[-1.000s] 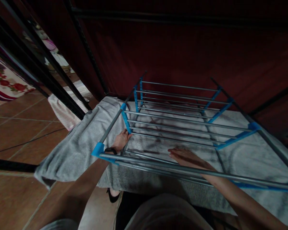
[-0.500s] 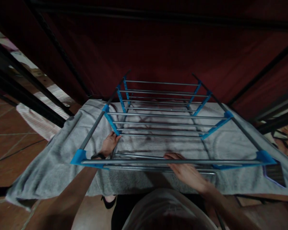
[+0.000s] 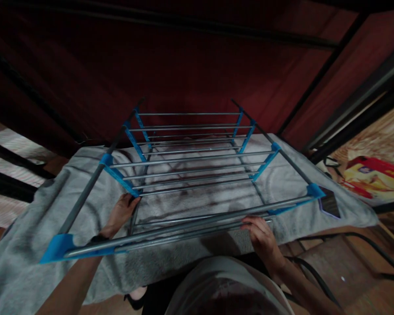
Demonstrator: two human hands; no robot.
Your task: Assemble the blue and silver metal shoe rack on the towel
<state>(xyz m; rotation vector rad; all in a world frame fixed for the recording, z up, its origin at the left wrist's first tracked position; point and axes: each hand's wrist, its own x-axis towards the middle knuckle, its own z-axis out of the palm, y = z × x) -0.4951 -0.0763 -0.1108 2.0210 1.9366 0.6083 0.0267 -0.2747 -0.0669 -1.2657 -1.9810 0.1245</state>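
Observation:
A metal rack (image 3: 197, 177) with grey tubes and blue plastic brackets stands on a grey towel-like cloth. My left hand (image 3: 121, 213), with a dark band at the wrist, reaches inside the rack's left side. Its fingers are closed at the lower end of a blue bracket (image 3: 118, 177), where the bars meet the leg. At the front, my right hand (image 3: 262, 238) has its fingers curled onto the lower front tube (image 3: 190, 235), near that tube's right end. The front top tube (image 3: 190, 223) passes just above these fingers.
Behind the rack rises a dark red panel (image 3: 190, 65) with black frame bars. A dark phone-like object (image 3: 330, 202) lies on the cloth at right. Beyond it is a red and yellow package (image 3: 376, 177). A chair (image 3: 338, 262) stands at lower right.
The view has swung to the right, so the rack appears farther left and tilted. My right hand has slid rightward along the front tubes. My left hand keeps its place at the bracket.

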